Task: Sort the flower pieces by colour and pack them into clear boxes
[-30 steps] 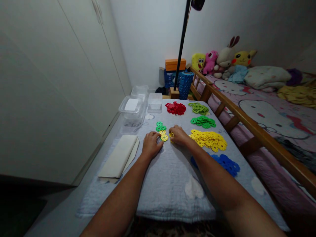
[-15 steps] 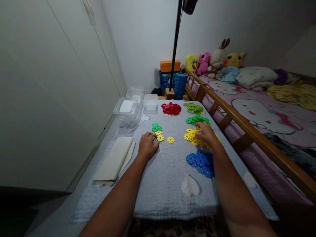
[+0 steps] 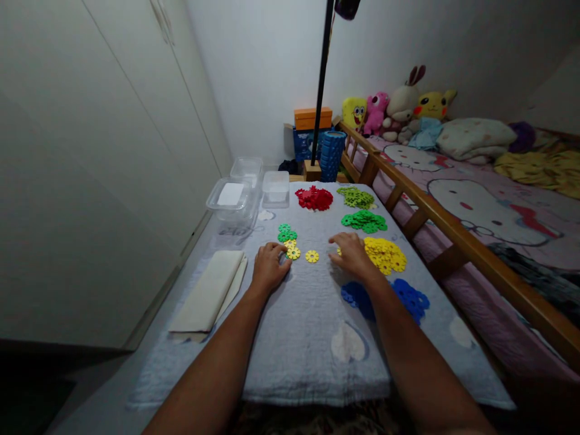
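Note:
My left hand (image 3: 270,267) rests on the cloth at the middle left, thumb and forefinger apart. Its fingertips are at the edge of a yellow flower-shaped plastic disc (image 3: 293,253), which lies in a short row with another yellow disc and several green discs (image 3: 286,233). A single yellow disc (image 3: 312,257) lies just right of that row. My right hand (image 3: 351,255) is over the left part of the yellow disc pile (image 3: 385,255), thumb and forefinger spread, and I see nothing gripped. Its forearm partly covers the blue discs (image 3: 410,298).
Behind lie piles of red discs (image 3: 314,198), light green discs (image 3: 356,197) and green discs (image 3: 364,221). Clear plastic containers (image 3: 229,202) stand at the back left, near a folded beige sheet (image 3: 208,293). A wooden bed rail (image 3: 421,214) runs along the right.
My right hand has moved left from the middle of the yellow pile, uncovering its right part and some blue discs. My left hand stays by the row.

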Tool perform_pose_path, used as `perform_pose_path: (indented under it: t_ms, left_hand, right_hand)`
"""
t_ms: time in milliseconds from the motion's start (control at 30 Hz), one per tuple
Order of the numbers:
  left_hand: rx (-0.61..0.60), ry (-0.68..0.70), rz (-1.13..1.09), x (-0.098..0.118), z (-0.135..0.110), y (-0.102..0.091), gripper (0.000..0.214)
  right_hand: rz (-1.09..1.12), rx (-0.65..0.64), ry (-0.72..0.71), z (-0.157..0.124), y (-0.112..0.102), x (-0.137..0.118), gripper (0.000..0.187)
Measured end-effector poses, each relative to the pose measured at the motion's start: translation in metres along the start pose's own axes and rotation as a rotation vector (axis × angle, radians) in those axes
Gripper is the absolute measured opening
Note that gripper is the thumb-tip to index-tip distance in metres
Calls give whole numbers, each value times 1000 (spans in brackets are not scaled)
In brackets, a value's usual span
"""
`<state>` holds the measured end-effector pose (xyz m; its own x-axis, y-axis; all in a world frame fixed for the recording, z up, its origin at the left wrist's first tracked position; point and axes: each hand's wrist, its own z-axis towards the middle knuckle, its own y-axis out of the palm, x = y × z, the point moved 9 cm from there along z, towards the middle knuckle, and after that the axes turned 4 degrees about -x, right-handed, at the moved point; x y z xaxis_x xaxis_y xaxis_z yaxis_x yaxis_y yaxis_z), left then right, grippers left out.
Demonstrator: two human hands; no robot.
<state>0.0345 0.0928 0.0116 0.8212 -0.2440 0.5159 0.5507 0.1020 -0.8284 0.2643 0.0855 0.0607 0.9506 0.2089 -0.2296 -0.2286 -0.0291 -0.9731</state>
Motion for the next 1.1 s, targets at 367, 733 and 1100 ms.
perform_pose_path:
  t_ms: [367,733,1100]
  left_hand:
    - [6,2,-14,2,-1,-3,27]
    - [-6,7,-9,1,-1,-1,27]
    - [3,12,-14,1,-1,-1,27]
  right_hand:
    - [-110,-145,-83,4,42,-57,34]
    - [-67,97,130,-1,-10,29,40]
    - [-64,262,468,-30,-35,127,38]
